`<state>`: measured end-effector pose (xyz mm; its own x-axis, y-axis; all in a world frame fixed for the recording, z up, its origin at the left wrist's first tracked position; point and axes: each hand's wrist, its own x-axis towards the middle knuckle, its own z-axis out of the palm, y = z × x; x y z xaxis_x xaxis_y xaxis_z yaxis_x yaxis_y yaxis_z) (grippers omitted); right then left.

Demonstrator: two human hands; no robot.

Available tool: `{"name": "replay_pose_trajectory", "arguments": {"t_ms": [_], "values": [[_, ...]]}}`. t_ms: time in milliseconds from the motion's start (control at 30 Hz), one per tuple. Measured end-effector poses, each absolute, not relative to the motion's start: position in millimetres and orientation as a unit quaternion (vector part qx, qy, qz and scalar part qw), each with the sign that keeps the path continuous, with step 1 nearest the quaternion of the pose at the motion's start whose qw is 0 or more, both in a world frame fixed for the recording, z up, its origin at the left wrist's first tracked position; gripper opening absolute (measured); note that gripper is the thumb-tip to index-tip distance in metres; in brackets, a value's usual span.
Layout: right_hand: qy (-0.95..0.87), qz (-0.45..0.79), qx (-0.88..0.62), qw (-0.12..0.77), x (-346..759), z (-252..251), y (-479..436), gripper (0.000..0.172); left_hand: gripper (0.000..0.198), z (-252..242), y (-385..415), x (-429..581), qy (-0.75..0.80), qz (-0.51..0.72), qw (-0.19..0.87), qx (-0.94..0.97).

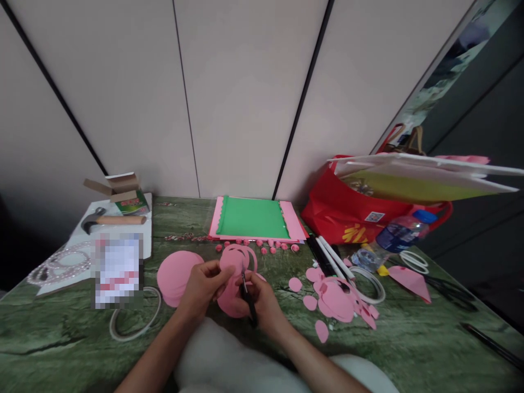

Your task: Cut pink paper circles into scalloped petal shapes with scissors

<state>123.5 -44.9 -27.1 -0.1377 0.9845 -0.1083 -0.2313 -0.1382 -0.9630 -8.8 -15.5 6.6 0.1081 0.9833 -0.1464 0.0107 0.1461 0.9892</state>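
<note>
My left hand [209,286] pinches a pink paper piece [230,261] with a rounded outline. In my right hand [262,300] is a pair of black-handled scissors [248,300], its blades up against that paper. Curved pink strips show just behind the blades, and more pink paper lies under both hands. Left of my left hand sits a stack of pink paper circles [178,275]. Small rolled pink paper flowers [264,250] lie in a loose row beyond my hands. To the right, cut pink petal pieces [335,299] form a scattered pile.
Green paper [254,217] on pink sheets lies by the wall. A red bag [327,204], a water bottle [395,237] and tape rolls [379,292] stand right. At left are a hammer [118,219], a small box [133,203], beads [61,267] and a tape ring [118,330].
</note>
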Motion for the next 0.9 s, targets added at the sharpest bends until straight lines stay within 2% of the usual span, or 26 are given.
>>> {"name": "replay_pose_trajectory", "arguments": {"t_ms": [333, 900], "values": [[-0.438, 0.615, -0.426, 0.498, 121.8, -27.8, -45.4, 0.042, 0.027, 8.1, -18.5, -7.0, 0.491, 0.419, 0.551, 0.53], [-0.426, 0.614, -0.447, 0.491, 120.5, -36.4, -47.4, 0.038, 0.025, 6.9, -16.4, -8.1, 0.49, 0.451, 0.56, 0.493]]}}
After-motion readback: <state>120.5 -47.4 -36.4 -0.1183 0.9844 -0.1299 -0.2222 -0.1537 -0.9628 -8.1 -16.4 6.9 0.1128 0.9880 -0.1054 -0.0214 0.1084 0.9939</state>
